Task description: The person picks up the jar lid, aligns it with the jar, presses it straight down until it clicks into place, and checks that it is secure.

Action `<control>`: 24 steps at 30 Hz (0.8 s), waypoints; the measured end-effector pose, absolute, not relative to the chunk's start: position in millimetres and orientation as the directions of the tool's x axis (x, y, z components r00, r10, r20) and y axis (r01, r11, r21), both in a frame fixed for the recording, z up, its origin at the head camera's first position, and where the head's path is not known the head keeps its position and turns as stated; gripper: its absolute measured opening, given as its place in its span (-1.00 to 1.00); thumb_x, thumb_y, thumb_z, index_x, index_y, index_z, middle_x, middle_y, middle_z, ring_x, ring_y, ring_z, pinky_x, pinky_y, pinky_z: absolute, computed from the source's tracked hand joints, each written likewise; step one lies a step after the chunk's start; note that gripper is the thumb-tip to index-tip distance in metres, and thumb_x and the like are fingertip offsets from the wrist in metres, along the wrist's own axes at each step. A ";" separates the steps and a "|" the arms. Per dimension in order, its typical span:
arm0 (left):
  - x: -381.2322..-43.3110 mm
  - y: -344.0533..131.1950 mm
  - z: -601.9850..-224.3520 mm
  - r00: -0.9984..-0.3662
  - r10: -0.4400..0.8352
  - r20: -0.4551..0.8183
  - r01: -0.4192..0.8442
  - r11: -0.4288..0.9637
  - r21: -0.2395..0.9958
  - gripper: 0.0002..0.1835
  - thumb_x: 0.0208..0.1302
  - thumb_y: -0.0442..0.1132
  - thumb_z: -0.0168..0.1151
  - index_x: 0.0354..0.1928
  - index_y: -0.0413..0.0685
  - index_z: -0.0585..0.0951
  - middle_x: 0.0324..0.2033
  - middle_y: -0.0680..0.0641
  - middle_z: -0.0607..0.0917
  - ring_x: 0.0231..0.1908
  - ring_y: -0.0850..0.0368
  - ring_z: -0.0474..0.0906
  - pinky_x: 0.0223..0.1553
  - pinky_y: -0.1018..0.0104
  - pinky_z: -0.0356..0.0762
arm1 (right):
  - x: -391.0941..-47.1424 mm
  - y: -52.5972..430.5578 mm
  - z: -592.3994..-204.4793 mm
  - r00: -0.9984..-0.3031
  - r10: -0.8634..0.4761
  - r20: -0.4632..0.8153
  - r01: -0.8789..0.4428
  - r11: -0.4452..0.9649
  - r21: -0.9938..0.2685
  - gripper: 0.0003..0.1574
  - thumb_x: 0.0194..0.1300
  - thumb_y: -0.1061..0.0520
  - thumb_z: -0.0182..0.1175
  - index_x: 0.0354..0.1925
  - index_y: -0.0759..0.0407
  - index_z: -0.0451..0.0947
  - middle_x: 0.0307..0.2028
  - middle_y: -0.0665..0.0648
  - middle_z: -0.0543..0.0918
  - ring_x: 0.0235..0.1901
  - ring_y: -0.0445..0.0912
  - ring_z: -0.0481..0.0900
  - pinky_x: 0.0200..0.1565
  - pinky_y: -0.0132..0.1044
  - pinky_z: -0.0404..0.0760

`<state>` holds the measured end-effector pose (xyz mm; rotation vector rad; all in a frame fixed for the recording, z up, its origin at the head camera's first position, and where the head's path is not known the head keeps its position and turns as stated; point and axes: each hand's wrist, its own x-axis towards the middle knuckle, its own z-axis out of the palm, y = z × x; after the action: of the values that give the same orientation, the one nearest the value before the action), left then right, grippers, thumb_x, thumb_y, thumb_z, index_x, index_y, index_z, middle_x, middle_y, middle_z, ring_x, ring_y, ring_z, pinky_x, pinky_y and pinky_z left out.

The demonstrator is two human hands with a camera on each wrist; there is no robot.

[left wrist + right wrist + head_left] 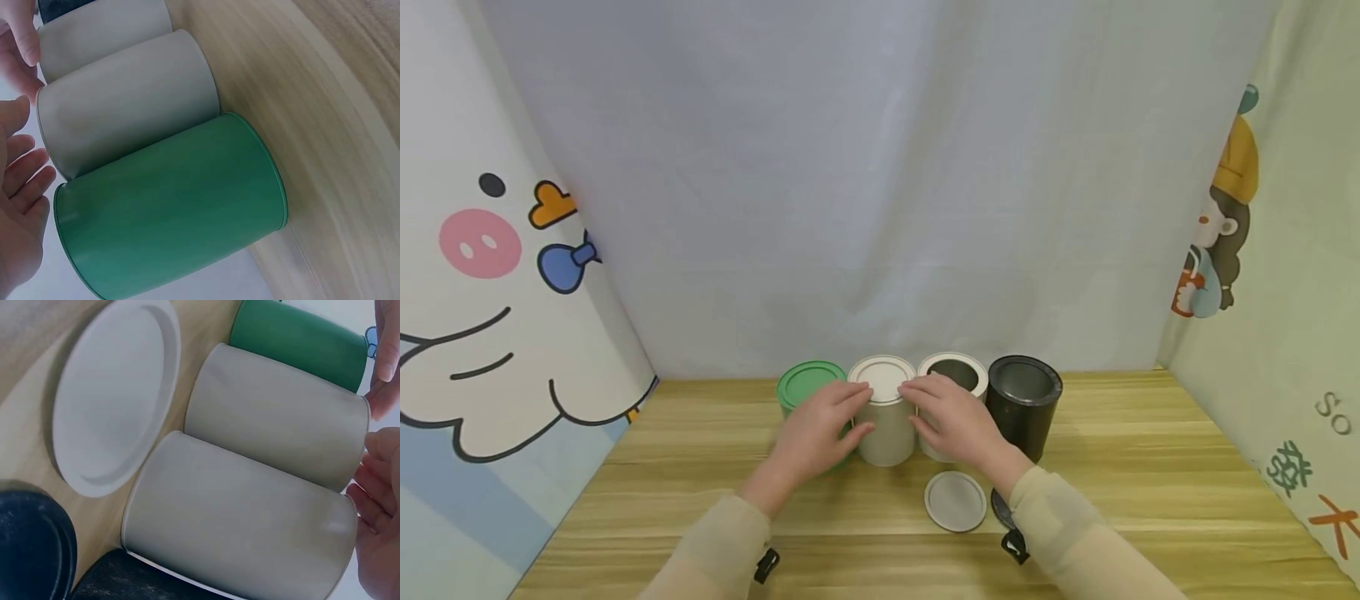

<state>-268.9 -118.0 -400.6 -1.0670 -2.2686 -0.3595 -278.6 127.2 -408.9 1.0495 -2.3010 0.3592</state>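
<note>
Four-in-a-row aside, a white can (886, 437) topped by a white lid (882, 379) stands upright between the hands. My left hand (820, 429) reaches over the green can, its fingertips at the left of the white lid's rim. From the other side my right hand (953, 417) has its fingertips at the right of that rim. Both hands' fingers look fairly straight. Left of the white can is a green can (172, 209) with a green lid (809, 385). To the right stand an uncovered white can (244, 512), partly hidden by my right hand, and an uncovered black can (1026, 417).
A loose white lid (955, 502) lies flat on the wooden table (685, 467) in front of the cans. Beside it is a black lid (31, 544), partly covered by the right sleeve in the head view. A pale curtain (887, 208) hangs behind.
</note>
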 end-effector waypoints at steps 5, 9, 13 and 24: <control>-268.4 -116.6 -407.3 -0.507 0.597 0.621 0.754 0.656 -0.015 -0.51 0.13 -0.17 0.50 0.07 -0.28 0.66 0.05 -0.20 0.67 0.06 -0.12 0.59 0.17 0.04 0.52 | -279.7 125.9 -415.8 -0.477 -0.591 0.651 -0.776 0.631 0.004 -0.50 0.15 0.23 0.43 0.09 0.22 0.63 0.06 0.16 0.64 0.11 0.04 0.57 0.30 -0.07 0.41; -268.0 -115.4 -410.7 -0.500 0.597 0.628 0.755 0.656 -0.022 -0.51 0.12 -0.19 0.51 0.06 -0.30 0.66 0.04 -0.21 0.67 0.09 -0.13 0.58 0.24 0.02 0.45 | -279.5 124.9 -419.4 -0.463 -0.578 0.672 -0.777 0.629 0.006 -0.49 0.12 0.26 0.44 0.08 0.23 0.63 0.05 0.17 0.63 0.10 0.06 0.57 0.29 -0.06 0.43; -266.1 -114.6 -410.3 -0.495 0.592 0.636 0.755 0.655 -0.022 -0.53 0.12 -0.20 0.51 0.04 -0.30 0.67 0.03 -0.22 0.68 0.09 -0.12 0.58 0.27 0.02 0.42 | -278.7 123.5 -420.4 -0.472 -0.574 0.669 -0.772 0.635 0.001 -0.49 0.12 0.28 0.43 0.08 0.24 0.62 0.05 0.17 0.63 0.10 0.05 0.57 0.30 -0.07 0.41; -268.3 -112.9 -413.9 -0.501 0.579 0.643 0.732 0.680 -0.042 -0.56 0.11 -0.20 0.51 0.02 -0.25 0.68 0.01 -0.19 0.69 0.07 -0.09 0.59 0.25 0.05 0.44 | -278.0 120.4 -420.5 -0.483 -0.572 0.663 -0.757 0.654 0.012 -0.51 0.11 0.29 0.41 0.07 0.24 0.63 0.05 0.16 0.64 0.12 0.03 0.57 0.31 -0.08 0.40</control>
<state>-268.3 -112.9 -413.9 -1.0030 -2.2539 -0.3111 -278.0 120.4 -420.5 1.0255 -2.2274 0.3735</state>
